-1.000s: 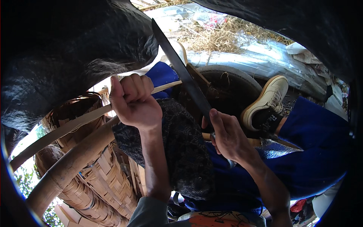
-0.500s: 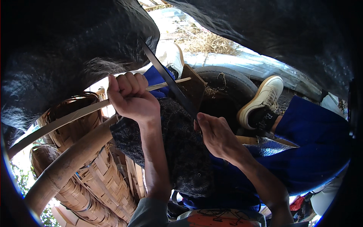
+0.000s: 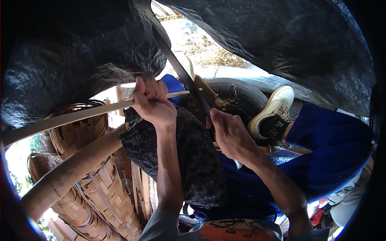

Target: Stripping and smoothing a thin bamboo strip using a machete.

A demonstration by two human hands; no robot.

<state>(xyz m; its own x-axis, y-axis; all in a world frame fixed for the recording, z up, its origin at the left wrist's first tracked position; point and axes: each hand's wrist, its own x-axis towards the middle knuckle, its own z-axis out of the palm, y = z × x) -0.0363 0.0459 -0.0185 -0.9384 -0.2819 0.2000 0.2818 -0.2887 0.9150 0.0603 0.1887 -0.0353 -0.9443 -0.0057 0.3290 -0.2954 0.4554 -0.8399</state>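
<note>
My left hand (image 3: 155, 106) is closed in a fist round a long, pale bamboo strip (image 3: 80, 115). The strip runs from the far left through the fist, and its short end meets the blade. My right hand (image 3: 233, 134) grips the handle of a long, dark-bladed knife (image 3: 180, 70). The blade slants up and to the left, crossing at the strip's end; the handle is mostly hidden by the fingers. Both forearms reach over a dark patterned cloth (image 3: 197, 160) spread on my lap.
A thick bamboo pole (image 3: 72, 170) slants in at the left, beside woven bamboo baskets (image 3: 108, 197). Beyond my lap lie a black tyre (image 3: 245, 86) and a brown board (image 3: 206, 90). Black sheeting (image 3: 281, 36) hangs overhead. My shoe (image 3: 277, 105) rests by the tyre.
My left hand has shifted slightly right with the strip, and less of the strip shows past the blade. The knife's blade has moved a little right and reaches further up.
</note>
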